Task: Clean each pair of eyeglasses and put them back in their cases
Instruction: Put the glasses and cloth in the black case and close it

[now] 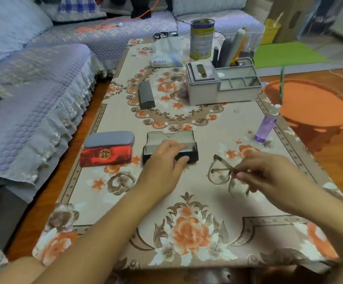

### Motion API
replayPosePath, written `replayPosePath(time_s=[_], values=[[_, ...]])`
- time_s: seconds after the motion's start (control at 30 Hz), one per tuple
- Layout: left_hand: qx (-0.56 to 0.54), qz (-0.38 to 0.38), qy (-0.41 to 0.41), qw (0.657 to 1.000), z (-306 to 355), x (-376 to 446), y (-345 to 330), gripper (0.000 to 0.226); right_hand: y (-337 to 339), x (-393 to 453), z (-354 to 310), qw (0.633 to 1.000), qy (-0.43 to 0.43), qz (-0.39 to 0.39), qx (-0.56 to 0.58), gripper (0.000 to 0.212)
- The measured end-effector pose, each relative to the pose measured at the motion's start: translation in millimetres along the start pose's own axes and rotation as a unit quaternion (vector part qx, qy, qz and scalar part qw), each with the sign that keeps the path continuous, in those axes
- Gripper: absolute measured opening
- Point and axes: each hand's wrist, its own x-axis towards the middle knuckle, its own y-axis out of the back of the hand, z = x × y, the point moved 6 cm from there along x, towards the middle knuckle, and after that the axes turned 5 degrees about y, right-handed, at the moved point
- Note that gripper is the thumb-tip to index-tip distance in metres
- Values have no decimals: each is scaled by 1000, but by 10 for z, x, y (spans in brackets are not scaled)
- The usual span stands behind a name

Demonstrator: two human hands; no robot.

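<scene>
1. Fingers: the fingers (240,175) of the right hand (269,173) pinch the thin dark-rimmed eyeglasses (222,174) at the bridge, holding the frame just above the floral-patterned bench cloth (187,232). One temple appears folded out, though blur hides the detail. The left hand (164,160) rests over the front wall of the open black rectangular glasses case (170,146), fingers curled onto its rim and thumb against its front, steadying it.
2. Judged step: the eyeglasses are out of the case and, presumably, due for cleaning. Keep the pinch on the bridge or rim, never on the lenses, to avoid smears.
3. Keep the case pinned with its lid open, so that the frame can be returned with one hand.
4. Left of the open case, a grey oval glasses case (110,139) lies on a red rectangular case with a gold emblem (106,155). Both are closed and probably await the same treatment.
5. The translucent purple spray bottle with a white nozzle (266,125) stands upright near the right bench edge, well apart from the hands. Free the left hand before reaching for it.
6. Further off lies a closed dark grey elongated case (146,95), beside a grey plastic desk organiser (221,85).
7. No cleaning cloth can be identified. A white tissue packet (166,52) at the far end may serve.
</scene>
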Motion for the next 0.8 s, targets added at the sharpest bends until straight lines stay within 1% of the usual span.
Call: replayPosePath(time_s=[0.03,0.07,0.1,0.13,0.2,0.27,0.33,0.4,0.43,0.5,0.53,0.6,0.63,0.73,0.8], values=[[91,-23,19,995,-87,152,-129,40,119,23,32,999,-10,36,3,31],[175,-48,23,983,-134,264,-245,39,217,43,46,998,-16,67,3,28],[237,-65,9,969,-140,330,-326,34,290,60,51,996,-17,91,0,23],[276,-75,-17,958,-124,356,-375,28,347,76,31,994,-10,105,-5,17],[298,-91,-80,947,-82,289,-359,24,419,92,-34,993,22,116,-20,10],[276,-120,-143,943,-93,83,-258,25,469,92,-99,987,77,135,-42,9],[256,-152,-199,934,-155,-183,-130,31,449,92,-169,971,157,156,-88,8],[237,-182,-215,930,-280,-440,-30,38,251,108,-263,953,234,146,-128,13],[228,-192,-211,931,-342,-512,-23,42,118,102,-312,942,269,128,-154,15],[209,-189,-187,941,-470,-637,-1,54,-250,98,-403,916,331,74,-213,19],[190,-182,-174,949,-504,-701,16,57,-434,94,-401,905,351,44,-236,28],[132,-167,-142,967,-545,-839,42,54,-712,101,-338,894,367,-11,-256,43],[104,-161,-125,973,-561,-913,49,51,-803,110,-300,891,373,-26,-259,42],[40,-162,-78,983,-623,-1081,26,47,-947,169,-238,872,405,-48,-270,24],[13,-164,-59,985,-653,-1116,9,49,-1018,248,-242,862,424,-68,-270,22]])
